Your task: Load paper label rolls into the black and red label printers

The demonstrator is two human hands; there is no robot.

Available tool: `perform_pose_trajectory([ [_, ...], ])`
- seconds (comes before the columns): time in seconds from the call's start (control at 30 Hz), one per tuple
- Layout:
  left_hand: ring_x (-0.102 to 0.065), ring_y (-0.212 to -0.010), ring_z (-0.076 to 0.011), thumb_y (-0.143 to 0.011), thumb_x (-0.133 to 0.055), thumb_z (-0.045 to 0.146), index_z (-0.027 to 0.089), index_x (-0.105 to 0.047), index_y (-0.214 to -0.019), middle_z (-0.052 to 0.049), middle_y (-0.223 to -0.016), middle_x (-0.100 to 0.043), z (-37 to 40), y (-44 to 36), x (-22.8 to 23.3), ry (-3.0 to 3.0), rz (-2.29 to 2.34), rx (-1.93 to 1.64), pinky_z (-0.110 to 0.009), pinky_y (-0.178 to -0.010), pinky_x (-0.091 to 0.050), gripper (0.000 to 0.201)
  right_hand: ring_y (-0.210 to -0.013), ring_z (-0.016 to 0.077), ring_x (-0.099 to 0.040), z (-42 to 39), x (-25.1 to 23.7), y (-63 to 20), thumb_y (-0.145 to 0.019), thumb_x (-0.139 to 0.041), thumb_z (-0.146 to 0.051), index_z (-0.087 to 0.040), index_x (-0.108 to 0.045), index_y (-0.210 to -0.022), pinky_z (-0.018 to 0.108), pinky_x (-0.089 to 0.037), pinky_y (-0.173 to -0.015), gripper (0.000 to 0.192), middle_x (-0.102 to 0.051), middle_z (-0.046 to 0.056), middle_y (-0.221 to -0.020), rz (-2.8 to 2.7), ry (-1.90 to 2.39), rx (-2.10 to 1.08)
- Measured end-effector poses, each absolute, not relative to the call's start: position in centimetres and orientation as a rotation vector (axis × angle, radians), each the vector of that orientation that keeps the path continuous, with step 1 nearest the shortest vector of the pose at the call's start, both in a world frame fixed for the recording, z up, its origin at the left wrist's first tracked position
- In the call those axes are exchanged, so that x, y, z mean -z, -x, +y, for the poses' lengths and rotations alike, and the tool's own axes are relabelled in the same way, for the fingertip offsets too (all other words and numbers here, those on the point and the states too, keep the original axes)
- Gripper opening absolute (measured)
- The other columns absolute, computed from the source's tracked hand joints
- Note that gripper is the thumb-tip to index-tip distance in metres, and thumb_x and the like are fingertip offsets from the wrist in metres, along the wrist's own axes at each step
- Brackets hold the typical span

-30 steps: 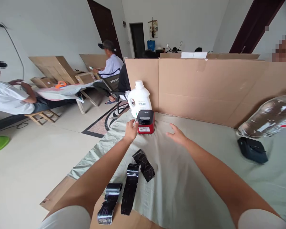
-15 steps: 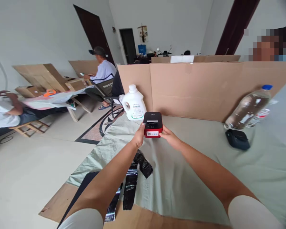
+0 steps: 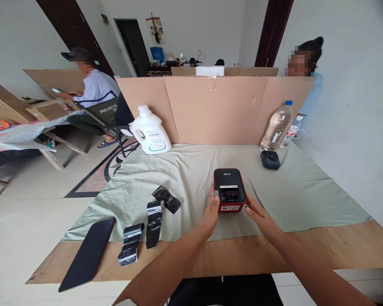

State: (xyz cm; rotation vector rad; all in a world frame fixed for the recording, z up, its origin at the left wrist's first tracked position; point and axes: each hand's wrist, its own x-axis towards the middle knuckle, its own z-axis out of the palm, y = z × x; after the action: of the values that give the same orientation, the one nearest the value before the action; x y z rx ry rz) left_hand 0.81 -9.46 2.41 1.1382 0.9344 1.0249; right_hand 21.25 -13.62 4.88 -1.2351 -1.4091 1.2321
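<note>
Head view is showing a small printer (image 3: pixel 229 190), a rounded red box with a glossy black lid, sitting on the pale green cloth (image 3: pixel 191 170) near the front of the desk (image 3: pixel 344 250). Both hands are bracing it: the left hand (image 3: pixel 210 213) is pressing fingers against its left side, the right hand (image 3: pixel 259 213) is meeting its front right corner, so the fingers are closing around the box and steadying it squarely before the person. Left of it, three crinkled black film rolls (image 3: pixel 153 216) are lying loose, and a dark phone (image 3: pixel 88 253) is resting flat on bare wood. Farther back, a white jug (image 3: pixel 150 136), a clear bottle (image 3: pixel 277 126) and a dark pouch (image 3: pixel 270 159) are standing against a cardboard screen (image 3: pixel 210 106), which is walling off the seated people beyond.
</note>
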Motion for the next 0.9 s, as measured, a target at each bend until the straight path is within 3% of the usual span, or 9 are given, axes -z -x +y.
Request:
perform_pose_trajectory([
  [0.17, -0.010, -0.151, -0.0219, -0.094, -0.038, 0.062, 0.029, -0.026, -0.153, -0.001, -0.161, -0.025, -10.3, -0.8, -1.8, -1.184, 1.062, -1.103, -0.037, -0.124, -0.011, 0.069, -0.134, 0.0260, -0.049, -13.5, -2.2, -21.4, -0.093, -0.048, -0.054, -0.032, -0.039, -0.146, 0.050, -0.048, -0.105, 0.058, -0.048, 0.008, -0.148, -1.451, 1.305, -0.907],
  [0.27, -0.013, -0.150, -0.0233, -0.094, -0.042, 0.057, 0.026, -0.028, -0.153, -0.003, -0.161, -0.022, -8.7, -0.5, -1.9, -1.204, 1.072, -1.158, -0.039, -0.124, -0.012, 0.068, -0.139, 0.0269, -0.042, -11.8, -2.5, -20.9, -0.095, -0.047, -0.047, -0.029, -0.035, -0.147, 0.054, -0.041, -0.109, 0.056, -0.039, 0.010, -0.153, -1.556, 1.343, -0.535],
  [0.37, -0.014, -0.150, -0.0245, -0.091, -0.048, 0.047, 0.023, -0.032, -0.151, -0.003, -0.162, -0.020, -6.2, 0.0, -2.3, -1.244, 0.962, -1.163, -0.042, -0.123, -0.012, 0.066, -0.139, 0.0282, -0.040, -10.0, -3.1, -20.1, -0.094, -0.048, -0.038, -0.026, -0.057, -0.125, 0.055, -0.037, -0.112, 0.035, -0.042, 0.009, -0.150, -1.738, 1.197, -0.165],
  [0.47, -0.011, -0.150, -0.0259, -0.077, -0.054, 0.030, 0.022, -0.052, -0.137, 0.000, -0.163, -0.017, -3.9, 0.4, -2.6, -1.363, 0.811, -1.128, -0.041, -0.123, -0.011, 0.061, -0.129, 0.0289, -0.049, -9.2, -2.6, -19.2, -0.088, -0.056, -0.031, -0.025, -0.065, -0.098, 0.052, -0.043, -0.105, 0.015, -0.056, 0.008, -0.135, -1.829, 1.017, 0.128],
  [0.6, -0.006, -0.151, -0.0271, -0.064, -0.049, 0.020, 0.021, -0.065, -0.119, 0.005, -0.163, -0.015, -2.8, 0.5, -2.6, -1.426, 0.777, -1.090, -0.041, -0.122, -0.011, 0.057, -0.122, 0.0296, -0.052, -9.2, -0.9, -18.6, -0.082, -0.064, -0.027, -0.025, -0.061, -0.104, 0.051, -0.046, -0.098, 0.022, -0.060, 0.009, -0.124, -1.803, 0.962, 0.274],
  [0.73, -0.005, -0.151, -0.0263, -0.063, -0.044, 0.020, 0.020, -0.063, -0.119, 0.005, -0.163, -0.013, -3.0, -0.1, -2.3, -1.464, 0.841, -1.117, -0.040, -0.122, -0.010, 0.059, -0.124, 0.0308, -0.050, -9.3, -0.2, -18.6, -0.081, -0.065, -0.029, -0.027, -0.057, -0.107, 0.053, -0.046, -0.099, 0.027, -0.056, 0.009, -0.127, -1.819, 0.974, 0.280],
  [0.9, -0.010, -0.150, -0.0253, -0.059, -0.045, 0.016, 0.022, -0.043, -0.140, 0.002, -0.164, -0.011, -3.2, -0.7, -2.6, -1.398, 0.827, -1.137, -0.039, -0.121, -0.015, 0.082, -0.127, 0.0331, -0.047, -9.1, 0.4, -18.6, -0.080, -0.068, -0.031, -0.027, -0.057, -0.106, 0.055, -0.044, -0.101, 0.028, -0.051, 0.009, -0.134, -1.790, 1.003, 0.246],
])
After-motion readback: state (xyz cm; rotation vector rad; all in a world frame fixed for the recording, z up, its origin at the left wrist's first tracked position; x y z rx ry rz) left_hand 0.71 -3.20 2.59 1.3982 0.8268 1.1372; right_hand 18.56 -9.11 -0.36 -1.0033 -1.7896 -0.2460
